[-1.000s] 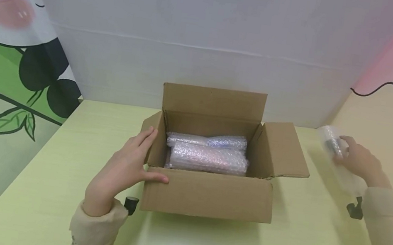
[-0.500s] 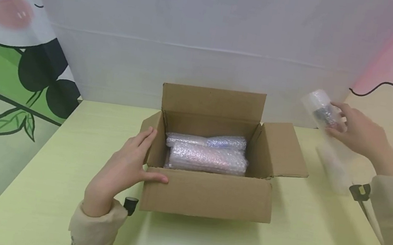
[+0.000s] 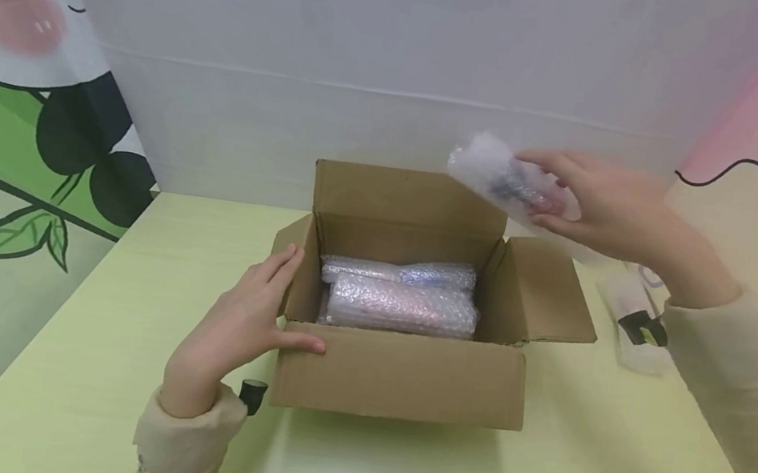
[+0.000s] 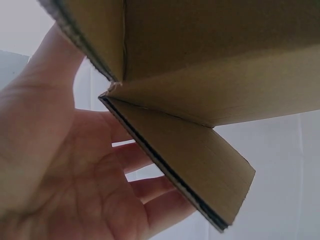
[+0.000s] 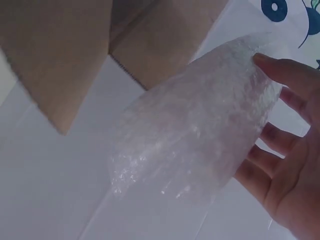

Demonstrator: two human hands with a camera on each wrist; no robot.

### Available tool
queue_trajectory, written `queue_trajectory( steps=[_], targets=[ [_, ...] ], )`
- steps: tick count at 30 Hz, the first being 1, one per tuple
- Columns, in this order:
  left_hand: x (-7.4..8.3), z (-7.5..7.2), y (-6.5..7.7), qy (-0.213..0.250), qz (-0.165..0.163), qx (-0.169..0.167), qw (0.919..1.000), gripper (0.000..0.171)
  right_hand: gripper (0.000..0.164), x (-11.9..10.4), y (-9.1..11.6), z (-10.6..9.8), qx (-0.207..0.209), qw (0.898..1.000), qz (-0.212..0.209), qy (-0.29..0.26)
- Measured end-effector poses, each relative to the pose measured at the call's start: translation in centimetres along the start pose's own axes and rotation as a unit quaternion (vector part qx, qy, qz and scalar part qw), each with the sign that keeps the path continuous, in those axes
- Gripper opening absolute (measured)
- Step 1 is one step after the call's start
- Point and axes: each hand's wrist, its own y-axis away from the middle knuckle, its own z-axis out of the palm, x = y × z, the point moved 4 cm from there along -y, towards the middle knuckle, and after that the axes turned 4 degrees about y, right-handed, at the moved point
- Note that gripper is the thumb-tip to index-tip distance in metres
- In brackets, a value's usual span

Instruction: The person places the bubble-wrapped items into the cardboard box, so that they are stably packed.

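In the head view an open cardboard box point(image 3: 396, 376) stands mid-table with its flaps folded out. Several bubble-wrapped packages point(image 3: 405, 309) lie inside it. My left hand point(image 3: 232, 321) rests at the box's front left corner, thumb laid along the front flap and fingers straight against the left flap point(image 4: 185, 155). Above the back right of the box, my right hand point(image 3: 618, 213) holds a bubble-wrapped package point(image 3: 486, 167) between thumb and fingers. Dark and reddish patches show through its wrap. The right wrist view shows this package point(image 5: 185, 120) tilted, near the cardboard.
Another bubble-wrapped package point(image 3: 638, 358) lies on the right of the pale yellow table point(image 3: 382, 471), partly behind the black wrist camera. A white curtain point(image 3: 406, 46) hangs behind the table. The box's right flap point(image 3: 549, 289) sticks out sideways.
My right hand has lifted the wrapped package from the table's right side and carried it left over the box's back right. The left hand and the box have stayed put.
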Motion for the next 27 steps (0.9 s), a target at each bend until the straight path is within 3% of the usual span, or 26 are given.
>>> queue_trajectory(
  steps=[5,12,20,27],
  targets=[
    [-0.1,0.0,0.0,0.001,-0.005,-0.002,1.0,0.123,0.065,-3.2,-2.7,0.9,-0.069,0.997,-0.037,-0.014],
    [0.1,-0.1,0.1,-0.003,-0.005,-0.003,1.0,0.123,0.065,-6.4,-5.5,3.1,-0.149,0.983,-0.097,-0.036],
    [0.0,-0.2,0.2,-0.007,-0.002,0.001,1.0,0.123,0.059,-8.6,-7.8,6.4,-0.183,0.973,-0.142,0.018],
    [0.2,-0.2,0.3,-0.008,0.001,0.002,1.0,0.122,0.055,-9.7,-8.4,8.8,-0.199,0.965,-0.168,0.026]
  ],
)
